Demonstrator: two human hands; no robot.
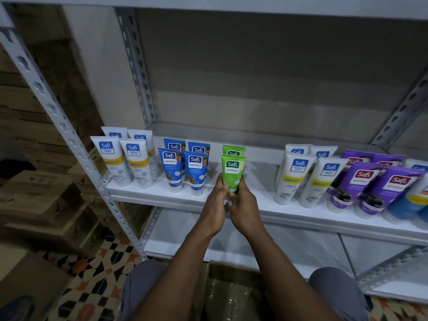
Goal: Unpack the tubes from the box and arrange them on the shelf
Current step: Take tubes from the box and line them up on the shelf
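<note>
Gripping tube (232, 172): left hand (214, 205), right hand (246, 209).

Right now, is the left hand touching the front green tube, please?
Touching: the head view shows the left hand gripping the front green tube low down.

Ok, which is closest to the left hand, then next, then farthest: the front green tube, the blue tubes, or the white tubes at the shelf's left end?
1. The front green tube, in the middle: the left hand holds it.
2. The blue tubes, just to its left.
3. The white tubes, at the far left end.
</note>
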